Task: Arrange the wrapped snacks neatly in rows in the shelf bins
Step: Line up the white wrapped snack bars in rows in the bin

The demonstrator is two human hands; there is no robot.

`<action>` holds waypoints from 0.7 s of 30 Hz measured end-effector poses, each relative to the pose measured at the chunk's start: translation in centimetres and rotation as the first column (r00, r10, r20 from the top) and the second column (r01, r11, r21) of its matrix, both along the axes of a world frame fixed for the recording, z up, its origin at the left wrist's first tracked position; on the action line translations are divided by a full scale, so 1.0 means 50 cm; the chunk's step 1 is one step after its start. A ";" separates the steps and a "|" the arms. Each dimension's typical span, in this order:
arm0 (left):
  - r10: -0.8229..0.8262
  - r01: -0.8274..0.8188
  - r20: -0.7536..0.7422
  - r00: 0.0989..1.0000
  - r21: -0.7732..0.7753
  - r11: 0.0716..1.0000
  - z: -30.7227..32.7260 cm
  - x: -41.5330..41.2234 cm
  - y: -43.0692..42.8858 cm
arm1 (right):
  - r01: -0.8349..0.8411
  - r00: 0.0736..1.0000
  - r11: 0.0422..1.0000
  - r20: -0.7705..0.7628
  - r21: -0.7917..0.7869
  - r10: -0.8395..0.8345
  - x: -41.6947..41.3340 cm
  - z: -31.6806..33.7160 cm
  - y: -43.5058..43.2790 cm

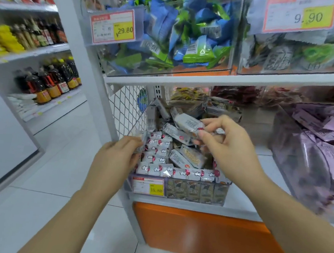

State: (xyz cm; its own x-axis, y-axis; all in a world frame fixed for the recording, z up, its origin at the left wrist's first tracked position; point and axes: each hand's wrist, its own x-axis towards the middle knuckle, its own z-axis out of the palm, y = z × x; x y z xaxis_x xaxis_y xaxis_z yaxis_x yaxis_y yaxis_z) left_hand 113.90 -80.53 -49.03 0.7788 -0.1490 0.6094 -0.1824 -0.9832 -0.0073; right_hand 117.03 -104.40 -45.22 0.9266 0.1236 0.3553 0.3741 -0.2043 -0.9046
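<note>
A clear shelf bin [196, 192] on the lower shelf holds small white wrapped snacks with red marks. Some stand in tidy rows [159, 158] along its left and front sides; others lie loose in a heap [183, 140] toward the back. My right hand [227, 146] hovers over the heap and pinches a white wrapped snack [189, 123] between thumb and fingers. My left hand [116, 158] is at the bin's left front corner, its fingers closed on the clear bin wall [140, 138] and the snacks beside it.
A bin of pink packets [322, 157] stands to the right. Above, bins of blue-green packets [177, 31] and green-grey packets [304, 49] carry price tags. A wire mesh panel [125, 106] closes the shelf's left side. Bottles [50, 80] fill shelves at far left. An orange base panel [202, 235] sits below.
</note>
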 end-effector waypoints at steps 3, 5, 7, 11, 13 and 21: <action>-0.032 0.032 -0.005 0.999 0.075 0.997 0.001 0.006 0.012 | -0.046 0.996 0.998 -0.077 0.031 0.048 0.017 -0.023 0.055; -0.034 0.038 -0.055 0.998 0.064 0.997 0.001 0.006 0.023 | -0.053 0.993 0.998 -0.103 0.019 0.055 0.028 -0.035 0.087; -0.023 0.025 -0.091 0.996 0.021 0.999 0.000 0.006 0.030 | -0.061 0.993 0.998 -0.105 -0.028 0.058 0.038 -0.043 0.117; -0.028 0.025 -0.080 0.996 -0.031 0.999 -0.003 0.007 0.033 | -0.024 1.000 0.988 -0.013 -0.150 0.023 0.059 -0.048 0.178; -0.041 0.036 -0.086 0.995 -0.058 0.998 -0.003 0.006 0.035 | 0.035 0.997 0.984 0.073 -0.175 -0.023 0.081 -0.043 0.207; -0.082 0.071 -0.068 0.994 -0.146 0.987 0.005 -0.003 0.040 | -0.039 0.985 0.887 0.129 -0.459 0.111 0.134 -0.053 0.248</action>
